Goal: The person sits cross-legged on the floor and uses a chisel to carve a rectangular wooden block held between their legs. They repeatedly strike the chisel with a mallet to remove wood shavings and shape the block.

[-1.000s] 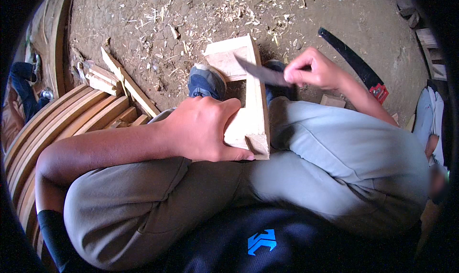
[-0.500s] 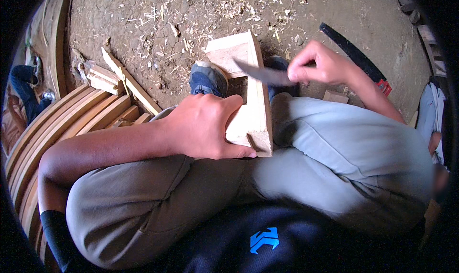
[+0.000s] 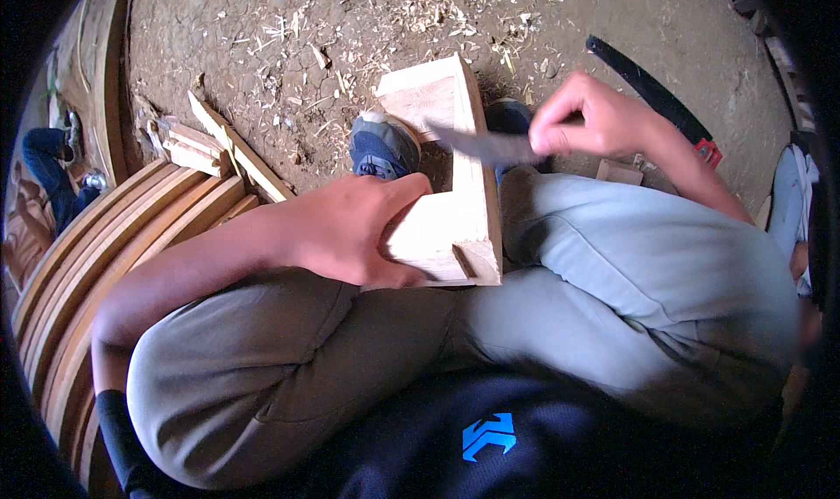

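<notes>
A pale wooden frame (image 3: pixel 472 184), made of boards joined at corners, lies across my lap between my knees and reaches forward past my shoes. My left hand (image 3: pixel 350 232) grips its near board from the left, thumb on the near side and fingers over the far side. In my right hand (image 3: pixel 591 123), fingers closed, is a knife; its dark pointed blade (image 3: pixel 494 146) points left, over the frame's long right-hand board. The blade is slightly blurred, and the handle is hidden in my fist. Whether the blade touches the wood I cannot tell.
A handsaw (image 3: pixel 652 92) with a dark blade and red handle lies on the ground to the right. Wood shavings (image 3: pixel 429 22) litter the dirt floor. Curved timber strips (image 3: pixel 96 245) are stacked at left, beside loose offcuts (image 3: pixel 197 149). Other people show partly at both sides.
My left hand has slid a little left along the near board, its thumb drawing back from the corner. The knife and right hand have shifted only slightly.
</notes>
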Action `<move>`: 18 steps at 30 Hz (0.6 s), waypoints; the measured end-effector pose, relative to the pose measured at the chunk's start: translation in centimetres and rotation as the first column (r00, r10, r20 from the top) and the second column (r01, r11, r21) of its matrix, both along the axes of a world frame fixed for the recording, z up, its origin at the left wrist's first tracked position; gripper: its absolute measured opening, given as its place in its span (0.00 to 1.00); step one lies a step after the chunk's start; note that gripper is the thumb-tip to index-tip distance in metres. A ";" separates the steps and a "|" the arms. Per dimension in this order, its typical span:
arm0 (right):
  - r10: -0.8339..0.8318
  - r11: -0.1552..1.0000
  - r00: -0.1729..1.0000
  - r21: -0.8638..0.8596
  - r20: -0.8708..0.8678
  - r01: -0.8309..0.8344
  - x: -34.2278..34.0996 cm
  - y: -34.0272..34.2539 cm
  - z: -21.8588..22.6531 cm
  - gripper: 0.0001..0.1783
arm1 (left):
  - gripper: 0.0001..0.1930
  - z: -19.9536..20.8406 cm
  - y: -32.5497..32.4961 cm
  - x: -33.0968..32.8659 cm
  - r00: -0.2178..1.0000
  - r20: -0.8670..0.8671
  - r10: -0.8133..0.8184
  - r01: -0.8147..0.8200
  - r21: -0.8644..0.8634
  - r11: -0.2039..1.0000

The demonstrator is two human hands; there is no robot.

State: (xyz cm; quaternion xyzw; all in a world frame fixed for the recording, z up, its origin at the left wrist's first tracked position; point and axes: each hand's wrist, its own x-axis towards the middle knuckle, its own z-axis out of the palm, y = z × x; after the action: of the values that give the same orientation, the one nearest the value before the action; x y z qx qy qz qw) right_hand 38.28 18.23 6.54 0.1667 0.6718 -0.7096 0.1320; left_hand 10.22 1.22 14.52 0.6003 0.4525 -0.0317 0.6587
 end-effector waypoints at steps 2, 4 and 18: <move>0.108 0.992 0.994 -0.065 -0.024 -0.110 0.3 -0.1 0.6 0.11 | 0.30 -1.4 0.2 -1.0 0.999 0.044 -0.017 0.020 -0.068 0.997; -0.040 0.999 0.997 0.037 0.067 0.037 0.0 -0.3 0.3 0.10 | 0.31 -1.8 -0.1 -1.4 0.997 0.080 0.019 -0.008 -0.135 0.991; 0.083 0.995 0.984 0.073 -0.156 -0.072 -0.5 -0.3 2.3 0.07 | 0.32 -2.1 -0.6 -1.5 0.996 0.091 0.017 -0.012 -0.057 0.998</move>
State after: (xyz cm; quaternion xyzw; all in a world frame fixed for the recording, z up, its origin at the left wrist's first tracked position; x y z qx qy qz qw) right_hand 37.83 17.96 8.79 0.0879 0.7097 -0.6918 0.1000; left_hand 8.75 0.63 12.37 0.5788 0.4252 -0.0123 0.6957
